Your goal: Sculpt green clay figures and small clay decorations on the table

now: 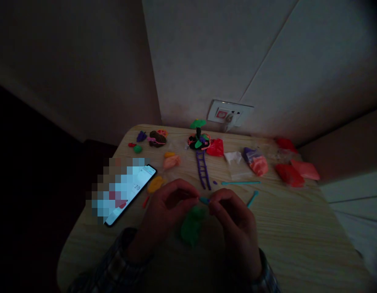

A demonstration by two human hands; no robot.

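Note:
Over the near part of the table, my left hand [167, 211] and my right hand [237, 224] face each other with thumbs and fingers pinched. Between their fingertips is a small teal piece [204, 200], with a bit of purple at its right end. Both hands appear to hold it; the dim light hides its exact kind. Below it lies a blurred green lump [192, 228], like clay in a bag. Just beyond the fingers is a purple clay ladder [203, 170], with a small purple bit [215, 182] beside it. Two teal sticks [241, 183] [252, 198] lie to the right.
A lit phone [132, 195] lies at left, partly blurred out. Small clay figures [158, 138] [199, 140] stand towards the back. Yellow clay [156, 184] sits by my left hand. Red clay bags [290, 175] lie at right, below a wall socket [230, 112].

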